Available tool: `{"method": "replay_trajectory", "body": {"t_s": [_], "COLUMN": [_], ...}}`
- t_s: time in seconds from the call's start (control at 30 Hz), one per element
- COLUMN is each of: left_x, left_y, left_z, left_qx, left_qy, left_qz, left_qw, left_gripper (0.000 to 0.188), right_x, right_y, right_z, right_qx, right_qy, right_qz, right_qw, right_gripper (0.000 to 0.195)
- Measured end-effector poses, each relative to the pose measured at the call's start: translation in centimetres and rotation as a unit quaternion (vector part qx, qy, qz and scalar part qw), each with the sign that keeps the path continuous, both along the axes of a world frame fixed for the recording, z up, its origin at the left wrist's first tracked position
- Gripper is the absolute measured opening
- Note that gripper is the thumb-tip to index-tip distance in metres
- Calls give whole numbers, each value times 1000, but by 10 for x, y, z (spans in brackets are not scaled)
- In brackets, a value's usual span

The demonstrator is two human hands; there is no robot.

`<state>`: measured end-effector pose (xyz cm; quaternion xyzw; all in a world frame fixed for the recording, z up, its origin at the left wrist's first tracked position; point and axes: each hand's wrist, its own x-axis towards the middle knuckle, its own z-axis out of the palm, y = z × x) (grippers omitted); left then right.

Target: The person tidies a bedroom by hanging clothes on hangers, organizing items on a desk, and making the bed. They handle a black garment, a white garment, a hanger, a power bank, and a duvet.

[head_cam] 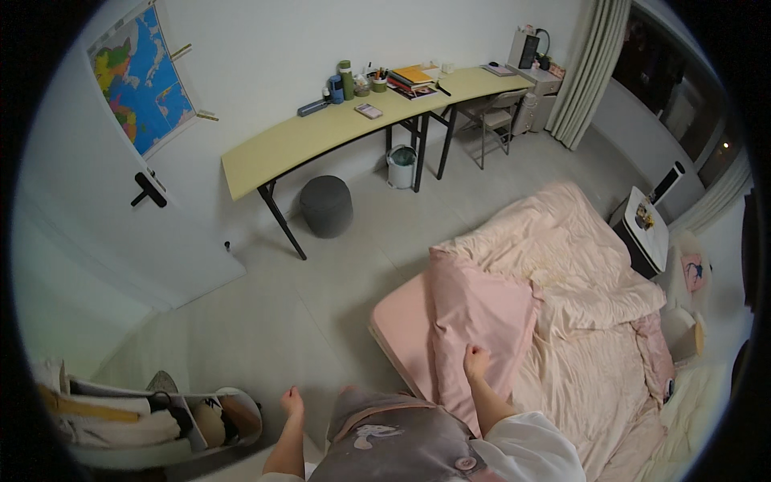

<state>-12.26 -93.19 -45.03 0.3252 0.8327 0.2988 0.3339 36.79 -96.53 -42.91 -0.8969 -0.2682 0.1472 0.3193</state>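
My left hand [291, 400] is loosely curled, with nothing visible in it. It hangs over the floor, to the right of an open storage unit [196, 431] that holds folded clothes [144, 425]. My right hand [476, 360] is curled into a loose fist, and I see no object in it. Below it lies the folded-over pink part of a duvet [476, 295]; whether they touch I cannot tell. The rumpled cream side of the duvet [578, 265] spreads across the bed. A bare corner of the pink-covered mattress [400, 328] shows beside it.
Along the wall runs a long yellow folding table [283, 150] bearing books [412, 75], bottles and a phone [368, 111]. Near it are a grey round stool [326, 206], a trash bin [401, 167] and a folding chair [497, 117]. A white door [114, 241] stands at left, a bedside table [641, 229] at right.
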Motion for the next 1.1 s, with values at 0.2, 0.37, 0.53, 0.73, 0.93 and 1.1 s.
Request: {"method": "replay_trajectory", "body": {"t_s": [0.2,0.37,0.53,0.73,0.93,1.1], "left_x": [-41,-57,-19,72,180,336], "left_y": [156,316,445,555,660,726], "left_z": [-12,-11,5,6,-8,11], "left_qx": [-43,-35,-1,-33,-28,-41], "left_qy": [21,4,82,4,30,66], "left_qz": [-94,-161,-278,-310,-414,-569], "left_qw": [994,986,957,950,909,819], "left_gripper": [36,36,35,36,35,34], "right_x": [-58,-96,-98,-37,61,82], "right_y": [166,201,197,251,346,389], "right_z": [-9,-21,-54,-78,-149,-87], "right_qx": [35,13,-74,20,35,98], "right_qy": [66,73,52,323,167,131], "right_qz": [1,-79,-213,-474,-451,-527], "right_qw": [997,994,973,819,876,834], "right_gripper": [37,31,28,33,47,61]}}
